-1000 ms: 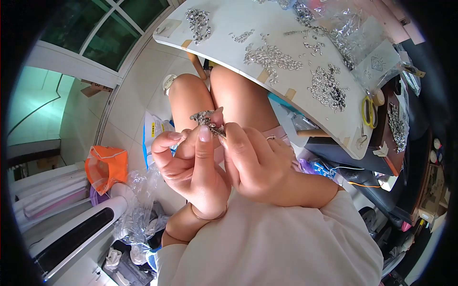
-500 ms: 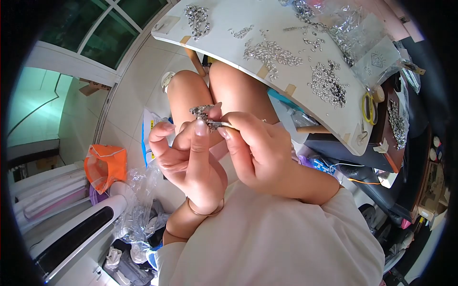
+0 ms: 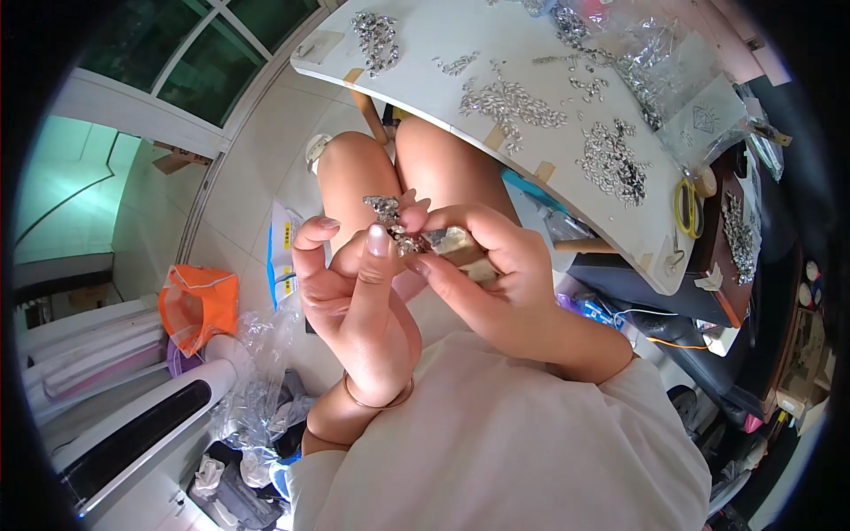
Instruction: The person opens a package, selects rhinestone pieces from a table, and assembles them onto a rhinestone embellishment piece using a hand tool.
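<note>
Left hand (image 3: pixel 370 317) pinches silvery ornament (image 3: pixel 382 209), right hand (image 3: pixel 509 292) grips metal piece (image 3: pixel 458 245); orange bag (image 3: pixel 200 310) gapes.

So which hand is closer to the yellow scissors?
Right. The right hand is to the left of the yellow-handled scissors, not touching them; the left hand is farther left, beyond the right one.

Ornament (image 3: pixel 385 210) in my left hand (image 3: pixel 367 301): silver. Tool (image 3: pixel 456 248) in my right hand (image 3: pixel 518 279): pale gold and silver. My shirt (image 3: pixel 505 434): plain off-white. Table (image 3: pixel 425 93): white. Tape (image 3: pixel 544 171) along its near edge: tan. Beads (image 3: pixel 509 102) inward of that edge: silver. Scissors (image 3: pixel 687 210), right edge: yellow handles. Clear bag (image 3: pixel 704 115), same edge: dark diamond outline.
</note>
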The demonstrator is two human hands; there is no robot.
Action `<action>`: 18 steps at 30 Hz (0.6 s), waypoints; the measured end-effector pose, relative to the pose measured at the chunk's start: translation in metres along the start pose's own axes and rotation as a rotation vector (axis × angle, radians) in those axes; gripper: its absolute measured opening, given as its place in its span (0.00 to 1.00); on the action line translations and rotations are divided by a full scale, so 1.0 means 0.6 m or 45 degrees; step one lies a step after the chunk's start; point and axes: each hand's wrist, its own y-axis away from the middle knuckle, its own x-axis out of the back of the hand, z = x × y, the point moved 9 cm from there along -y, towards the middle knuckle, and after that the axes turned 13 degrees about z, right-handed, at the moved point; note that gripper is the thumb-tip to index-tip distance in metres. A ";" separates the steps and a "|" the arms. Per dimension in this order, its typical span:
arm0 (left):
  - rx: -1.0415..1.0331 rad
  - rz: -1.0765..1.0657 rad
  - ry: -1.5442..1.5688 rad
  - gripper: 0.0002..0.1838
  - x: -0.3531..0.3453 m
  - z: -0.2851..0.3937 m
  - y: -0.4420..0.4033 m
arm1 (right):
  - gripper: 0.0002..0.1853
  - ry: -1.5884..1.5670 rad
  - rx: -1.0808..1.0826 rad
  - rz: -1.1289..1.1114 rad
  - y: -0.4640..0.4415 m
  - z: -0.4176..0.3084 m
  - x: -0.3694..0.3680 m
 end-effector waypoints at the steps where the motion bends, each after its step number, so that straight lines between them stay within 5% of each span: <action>1: -0.006 0.002 -0.001 0.12 -0.001 0.001 0.000 | 0.08 -0.004 0.009 -0.008 -0.001 -0.001 -0.001; 12: 0.210 0.079 0.024 0.11 0.000 -0.019 -0.004 | 0.05 -0.008 -0.200 -0.101 0.005 0.004 0.002; 18: 0.424 0.022 0.032 0.16 0.002 -0.041 -0.004 | 0.07 -0.001 -0.050 -0.024 -0.001 0.000 0.011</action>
